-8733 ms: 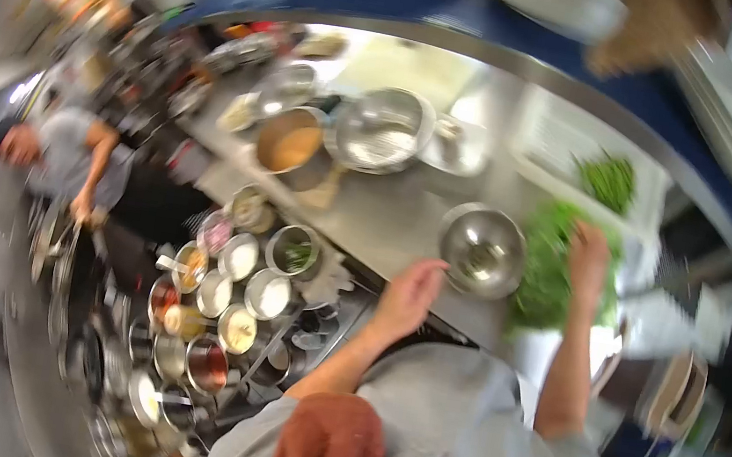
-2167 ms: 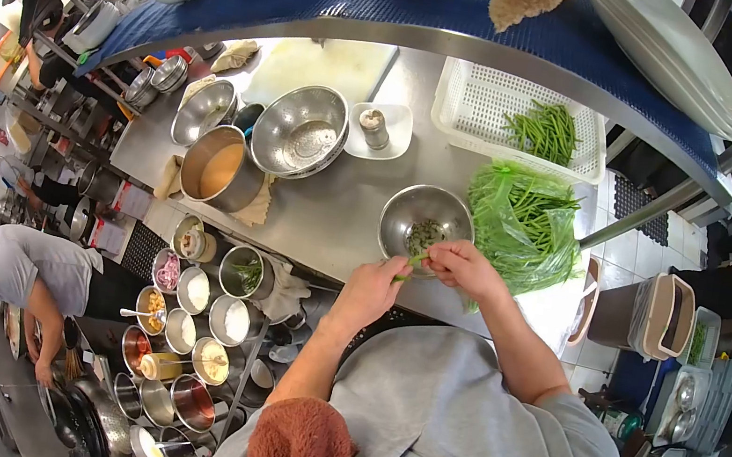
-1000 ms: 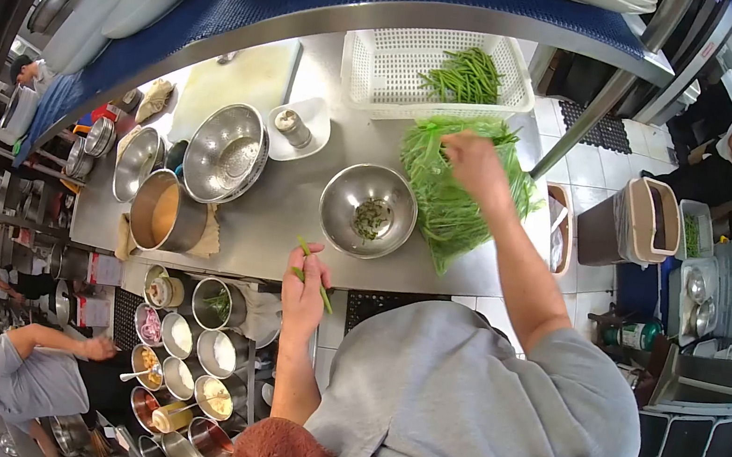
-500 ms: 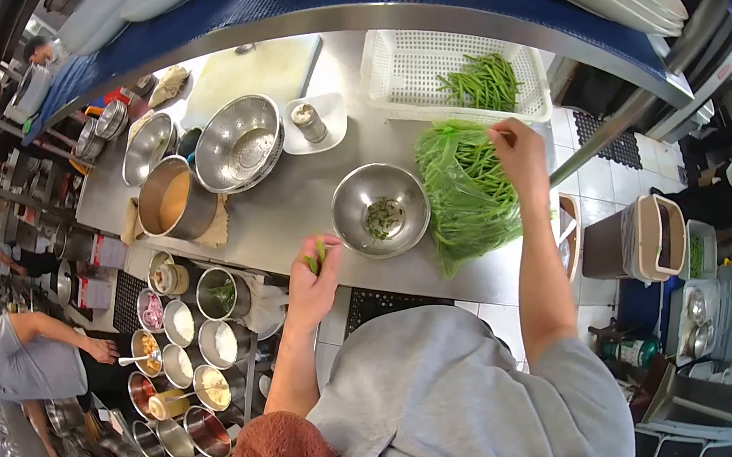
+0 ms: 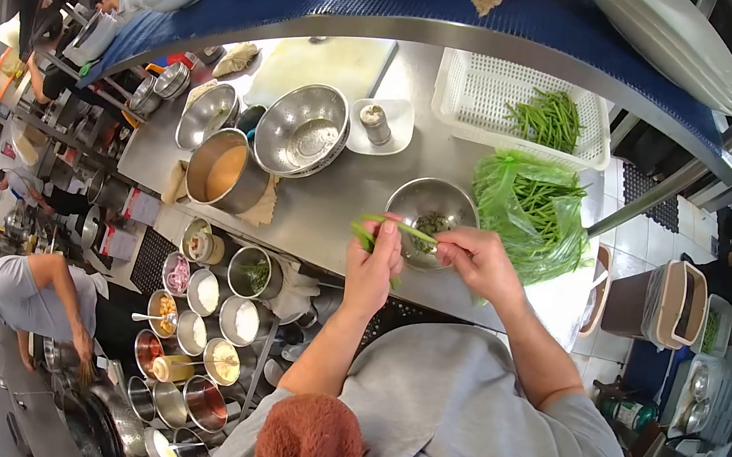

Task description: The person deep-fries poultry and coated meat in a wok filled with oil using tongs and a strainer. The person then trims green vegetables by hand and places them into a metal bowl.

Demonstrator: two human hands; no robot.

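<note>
My left hand (image 5: pixel 373 263) is closed around several green beans, at the near edge of the steel table. One green bean (image 5: pixel 417 233) runs across from it to my right hand (image 5: pixel 480 260), whose fingertips pinch its end. Both hands are at the near side of a steel bowl (image 5: pixel 414 195), partly covering it. Small green bits (image 5: pixel 431 226) lie in the bowl's bottom. Right of the bowl is a green plastic bag (image 5: pixel 508 193) full of green beans. Behind the bag stands a white perforated basket (image 5: pixel 477 89) with a pile of green beans (image 5: pixel 548 119) in its right part.
A colander (image 5: pixel 302 120), a pot of orange-brown liquid (image 5: pixel 223 171), a white cutting board (image 5: pixel 323 71) and a shaker (image 5: pixel 375 122) on a white dish stand to the left. A shelf (image 5: pixel 433 35) crosses overhead. Food containers (image 5: pixel 239 318) sit lower left, near a co-worker (image 5: pixel 43 299).
My right hand has left the bag and come to my left hand, gripping one end of a bean. My left hand has risen to the bowl. The view has shifted.
</note>
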